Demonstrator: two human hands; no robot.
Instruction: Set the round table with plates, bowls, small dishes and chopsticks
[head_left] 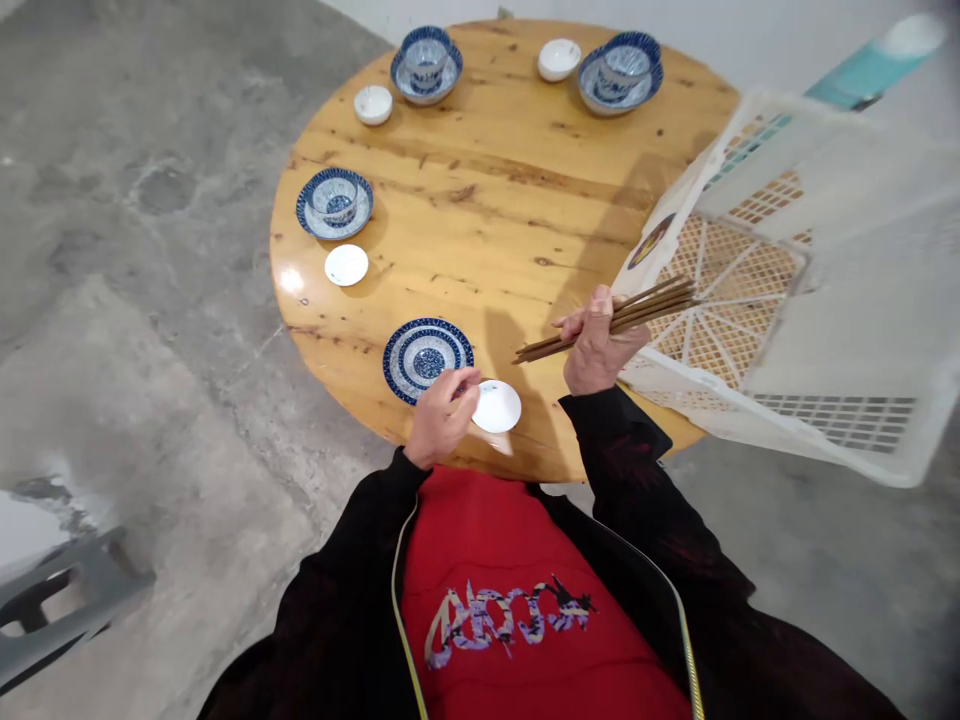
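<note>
In my right hand (600, 345) is a bundle of thin brown chopsticks (652, 305), gripped near the middle and slanting up toward the right. My left hand (442, 415) is at the near edge of the table, with bent fingers and thumb at the left rim of a small white dish (497, 407). Whether that dish touches the tabletop, I cannot tell. Just behind my left hand lies a blue-and-white patterned plate (427, 350), its near edge partly covered by my fingers.
The round wooden table (465, 250) also carries blue-and-white plates with bowls at the left (335, 203), back left (426, 65) and back right (619, 73), each beside a small white bowl. A white plastic basket (832, 330) leans over the right edge. A grey stool (71, 590) stands lower left.
</note>
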